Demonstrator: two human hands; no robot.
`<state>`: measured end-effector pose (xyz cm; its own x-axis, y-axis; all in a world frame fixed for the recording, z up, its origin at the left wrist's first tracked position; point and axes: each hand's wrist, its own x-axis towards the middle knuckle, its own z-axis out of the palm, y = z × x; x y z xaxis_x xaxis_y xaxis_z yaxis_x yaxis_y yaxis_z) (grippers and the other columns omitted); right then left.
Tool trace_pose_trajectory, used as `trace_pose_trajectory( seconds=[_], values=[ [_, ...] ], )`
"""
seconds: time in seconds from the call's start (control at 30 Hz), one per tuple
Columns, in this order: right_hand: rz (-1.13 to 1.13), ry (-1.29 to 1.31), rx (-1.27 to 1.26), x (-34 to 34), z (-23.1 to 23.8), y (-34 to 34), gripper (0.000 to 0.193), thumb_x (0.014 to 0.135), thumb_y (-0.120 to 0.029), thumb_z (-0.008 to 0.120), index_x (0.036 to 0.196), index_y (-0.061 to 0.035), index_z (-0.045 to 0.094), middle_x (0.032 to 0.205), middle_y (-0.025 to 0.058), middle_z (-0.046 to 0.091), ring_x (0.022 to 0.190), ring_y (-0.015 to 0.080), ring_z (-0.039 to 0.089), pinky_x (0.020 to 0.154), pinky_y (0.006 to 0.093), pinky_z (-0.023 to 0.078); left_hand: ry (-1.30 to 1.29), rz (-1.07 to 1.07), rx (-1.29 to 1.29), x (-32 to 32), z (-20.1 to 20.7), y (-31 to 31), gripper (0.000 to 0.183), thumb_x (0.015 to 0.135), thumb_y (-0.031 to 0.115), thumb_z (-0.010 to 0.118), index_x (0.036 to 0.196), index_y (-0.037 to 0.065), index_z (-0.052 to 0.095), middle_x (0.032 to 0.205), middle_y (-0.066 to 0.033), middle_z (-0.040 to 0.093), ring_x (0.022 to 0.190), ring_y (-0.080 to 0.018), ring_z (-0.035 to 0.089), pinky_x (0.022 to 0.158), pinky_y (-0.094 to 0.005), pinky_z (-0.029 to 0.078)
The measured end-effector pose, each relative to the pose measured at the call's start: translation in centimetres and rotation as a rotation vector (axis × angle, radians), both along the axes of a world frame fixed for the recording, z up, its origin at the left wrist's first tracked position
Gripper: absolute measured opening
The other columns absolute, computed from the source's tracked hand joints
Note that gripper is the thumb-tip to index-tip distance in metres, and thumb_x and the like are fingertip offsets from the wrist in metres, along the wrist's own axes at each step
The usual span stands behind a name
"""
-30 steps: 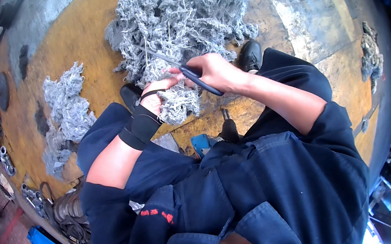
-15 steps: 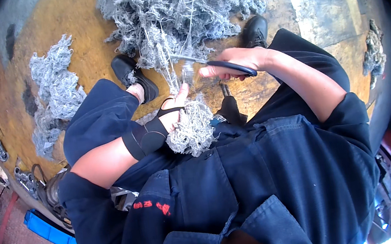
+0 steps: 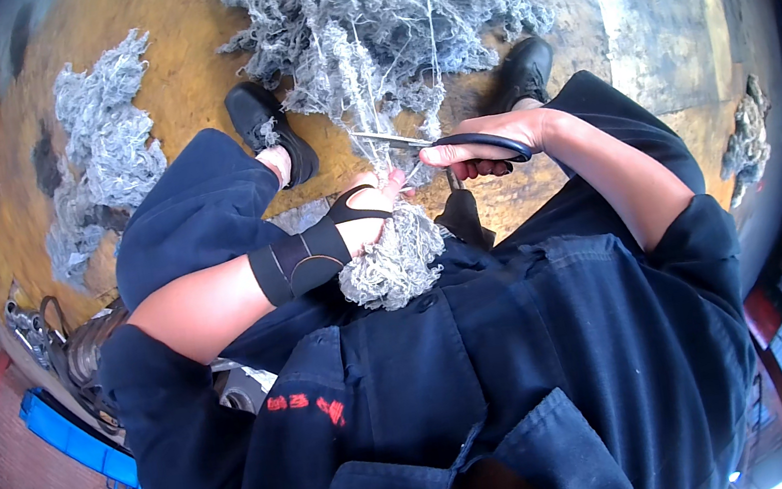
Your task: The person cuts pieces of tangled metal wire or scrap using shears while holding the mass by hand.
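Observation:
My left hand (image 3: 371,214), with a black brace on its wrist, is closed round a bunch of grey yarn (image 3: 393,259) that bulges out below it. Strands run up from this bunch to a large tangled heap of grey yarn (image 3: 397,11) beyond my feet. In my right hand (image 3: 487,144) I hold scissors with dark handles (image 3: 497,140). Their metal blades (image 3: 387,139) point left and lie across the strands just above my left hand. Whether the blades are parted is hard to make out.
A smaller grey yarn pile (image 3: 107,135) lies to the left on the worn yellowish surface. My black shoes (image 3: 267,126) rest on either side of the strands. Metal parts (image 3: 23,320) and a blue crate (image 3: 83,447) are at the lower left; a ragged clump (image 3: 748,140) lies far right.
My left hand has turned, its thumb now lower against the strands. The scissors have shifted slightly right and down, closer to that hand. The whole view has shifted a little.

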<state>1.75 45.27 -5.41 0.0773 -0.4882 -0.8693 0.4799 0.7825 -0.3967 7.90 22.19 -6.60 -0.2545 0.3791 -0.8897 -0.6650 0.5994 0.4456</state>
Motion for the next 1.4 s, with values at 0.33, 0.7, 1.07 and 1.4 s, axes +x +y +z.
trace_pose_trajectory(
  seconds=[0.33, 0.7, 1.07, 1.4],
  values=[
    [-0.092, -0.016, -0.085, 0.3, 0.4, -2.5, 0.079, 0.07, -0.085, 0.045, 0.062, -0.0066, 0.045, 0.055, -0.001, 0.038, 0.044, 0.0087, 0.04, 0.041, 0.0237, 0.032, 0.177, -0.238, 0.001, -2.3, 2.0, -0.5, 0.043, 0.094, 0.041, 0.045, 0.09, 0.002, 0.062, 0.063, -0.0099, 0.056, 0.054, -0.0219, 0.057, 0.05, -0.0351, 0.043],
    [-0.151, 0.074, -0.219, 0.8, 0.5, -2.3, 0.068, 0.082, -0.072, 0.047, 0.059, -0.008, 0.043, 0.051, -0.0023, 0.036, 0.041, 0.0085, 0.035, 0.04, 0.0244, 0.027, 0.534, -0.463, 0.133, -1.5, 1.8, -0.4, 0.024, 0.083, 0.021, 0.05, 0.09, 0.002, 0.061, 0.087, -0.0209, 0.062, 0.086, -0.0374, 0.061, 0.071, -0.044, 0.046],
    [-0.915, 0.154, -0.065, -3.8, 2.2, -1.4, 0.064, 0.084, -0.071, 0.045, 0.064, -0.0101, 0.045, 0.053, -0.0036, 0.041, 0.042, 0.0049, 0.039, 0.037, 0.0201, 0.031, 0.611, -0.439, 0.215, -1.1, 0.7, 0.3, 0.017, 0.087, 0.022, 0.052, 0.092, 0.007, 0.056, 0.079, -0.0169, 0.06, 0.072, -0.0361, 0.06, 0.062, -0.0422, 0.046],
    [-0.071, 0.133, 0.088, -0.2, -1.9, 3.0, 0.093, 0.063, -0.09, 0.046, 0.075, 0.0012, 0.061, 0.067, 0.0064, 0.055, 0.054, 0.0127, 0.053, 0.048, 0.026, 0.043, -0.037, -0.331, 0.206, -3.7, 2.8, -0.9, 0.039, 0.095, 0.041, 0.045, 0.092, 0.005, 0.062, 0.057, 0.0001, 0.051, 0.037, -0.0085, 0.044, 0.036, -0.0247, 0.034]
  ],
)
